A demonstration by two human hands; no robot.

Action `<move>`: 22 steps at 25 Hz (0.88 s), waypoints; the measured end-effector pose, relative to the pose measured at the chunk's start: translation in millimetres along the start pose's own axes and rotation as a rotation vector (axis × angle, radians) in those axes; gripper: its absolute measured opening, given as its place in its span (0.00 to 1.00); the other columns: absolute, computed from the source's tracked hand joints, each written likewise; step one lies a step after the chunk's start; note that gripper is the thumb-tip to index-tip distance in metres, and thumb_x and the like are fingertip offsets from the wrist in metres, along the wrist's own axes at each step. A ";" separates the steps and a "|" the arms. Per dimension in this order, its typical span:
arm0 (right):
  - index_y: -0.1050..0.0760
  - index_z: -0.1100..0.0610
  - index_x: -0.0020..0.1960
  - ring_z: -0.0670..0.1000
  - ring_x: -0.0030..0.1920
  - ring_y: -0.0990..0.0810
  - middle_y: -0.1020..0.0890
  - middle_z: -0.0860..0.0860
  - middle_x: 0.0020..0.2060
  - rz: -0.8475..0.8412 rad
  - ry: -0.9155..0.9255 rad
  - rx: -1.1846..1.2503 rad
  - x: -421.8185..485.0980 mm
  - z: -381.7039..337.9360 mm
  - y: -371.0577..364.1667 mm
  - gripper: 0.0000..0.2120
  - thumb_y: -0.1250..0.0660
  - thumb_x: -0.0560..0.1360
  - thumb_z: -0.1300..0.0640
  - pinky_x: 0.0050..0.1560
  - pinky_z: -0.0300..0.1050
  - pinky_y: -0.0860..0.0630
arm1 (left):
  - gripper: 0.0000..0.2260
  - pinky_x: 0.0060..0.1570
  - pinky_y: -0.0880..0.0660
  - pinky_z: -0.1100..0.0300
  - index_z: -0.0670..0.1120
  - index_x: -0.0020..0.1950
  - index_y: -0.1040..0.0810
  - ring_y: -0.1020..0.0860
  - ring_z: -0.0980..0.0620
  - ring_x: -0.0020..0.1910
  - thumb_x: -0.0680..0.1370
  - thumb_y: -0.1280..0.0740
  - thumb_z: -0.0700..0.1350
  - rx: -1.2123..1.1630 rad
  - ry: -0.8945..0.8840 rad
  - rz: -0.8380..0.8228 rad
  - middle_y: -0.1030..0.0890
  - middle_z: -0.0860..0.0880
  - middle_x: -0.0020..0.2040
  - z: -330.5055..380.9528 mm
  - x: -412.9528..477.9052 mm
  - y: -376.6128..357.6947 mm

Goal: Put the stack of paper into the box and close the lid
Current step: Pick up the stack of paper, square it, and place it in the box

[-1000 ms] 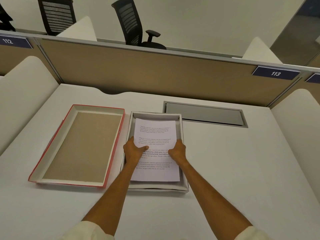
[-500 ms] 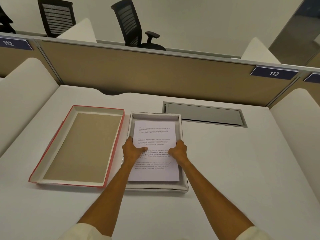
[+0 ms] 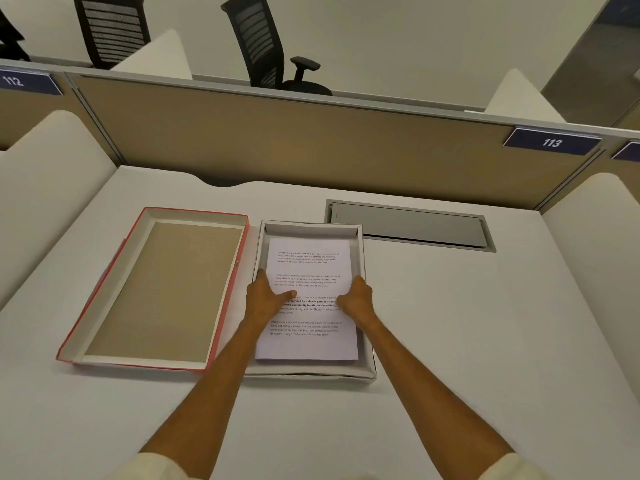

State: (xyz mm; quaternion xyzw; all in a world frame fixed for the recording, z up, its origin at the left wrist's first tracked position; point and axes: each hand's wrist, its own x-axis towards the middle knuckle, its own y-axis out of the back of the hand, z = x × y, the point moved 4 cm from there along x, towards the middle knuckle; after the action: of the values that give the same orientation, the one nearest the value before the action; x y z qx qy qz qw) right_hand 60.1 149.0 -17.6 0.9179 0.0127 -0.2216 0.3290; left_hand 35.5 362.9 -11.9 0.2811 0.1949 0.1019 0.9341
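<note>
1. White printed paper stack (image 3: 308, 271) lies inside open grey cardboard box (image 3: 367, 341).
2. Left hand (image 3: 265, 299) and right hand (image 3: 356, 299) clasp the stack's side edges.
3. Red-edged cardboard lid (image 3: 152, 292) lies upturned just left of the box, on white desk (image 3: 485, 341).
4. Grey cable hatch (image 3: 408, 225) behind.

Quick count of what's on the desk: one white box (image 3: 367, 368), one red-edged lid (image 3: 104, 296) lying open side up beside it, and one paper stack (image 3: 308, 265) sitting in the box. Can't tell how many sheets, only the top one shows. Two hands, left (image 3: 265, 299) and right (image 3: 356, 299), both on the stack. One metal cable hatch (image 3: 408, 225) set in the desk. Behind the partition, two full office chairs (image 3: 114, 29) (image 3: 263, 46), plus a sliver of a third at the left edge. Three number plates, "112" (image 3: 26, 83), "113" (image 3: 552, 142), and one cut off (image 3: 628, 150).
</note>
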 end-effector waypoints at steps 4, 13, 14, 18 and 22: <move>0.31 0.64 0.60 0.56 0.53 0.19 0.20 0.58 0.56 0.042 0.179 -0.047 5.5 -19.0 11.4 0.18 0.29 0.73 0.66 0.36 0.33 0.27 | 0.31 0.54 0.27 0.59 0.40 0.69 0.30 0.22 0.45 0.63 0.70 0.22 0.46 -0.074 -0.106 0.028 0.22 0.45 0.65 22.1 -23.7 14.8; 0.33 0.58 0.73 0.57 0.69 0.28 0.27 0.56 0.70 -0.190 0.487 -0.375 68.6 -91.7 19.6 0.26 0.32 0.77 0.58 0.69 0.49 0.30 | 0.26 0.58 0.25 0.32 0.46 0.64 0.26 0.22 0.26 0.57 0.70 0.25 0.31 -1.201 0.835 -0.604 0.27 0.30 0.65 10.7 -116.1 -24.9; 0.34 0.57 0.74 0.57 0.70 0.29 0.27 0.56 0.71 -0.214 0.496 -0.422 76.1 -94.8 16.1 0.26 0.33 0.77 0.59 0.70 0.50 0.31 | 0.25 0.60 0.27 0.30 0.48 0.64 0.25 0.22 0.26 0.58 0.70 0.25 0.31 -1.255 0.844 -0.618 0.24 0.30 0.64 9.9 -118.7 -28.2; 0.34 0.57 0.74 0.58 0.70 0.29 0.28 0.56 0.71 -0.257 0.508 -0.541 98.4 -105.8 4.8 0.24 0.35 0.78 0.59 0.68 0.49 0.31 | 0.24 0.59 0.31 0.25 0.48 0.63 0.25 0.25 0.27 0.62 0.71 0.25 0.33 -1.270 0.863 -0.592 0.21 0.35 0.64 6.5 -118.7 -33.2; 0.28 0.61 0.69 0.60 0.64 0.24 0.23 0.59 0.64 -0.300 0.475 -0.604 119.8 -115.0 -9.3 0.19 0.37 0.79 0.62 0.65 0.50 0.28 | 0.24 0.57 0.30 0.23 0.48 0.62 0.24 0.26 0.27 0.62 0.70 0.24 0.33 -1.226 0.885 -0.555 0.23 0.37 0.64 2.0 -110.7 -33.9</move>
State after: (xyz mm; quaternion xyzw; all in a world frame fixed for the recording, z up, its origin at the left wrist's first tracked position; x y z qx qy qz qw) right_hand 212.3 211.7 5.9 0.7936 0.2867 -0.0353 0.5355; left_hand -60.8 301.0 4.4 -0.4066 0.5192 0.0570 0.7495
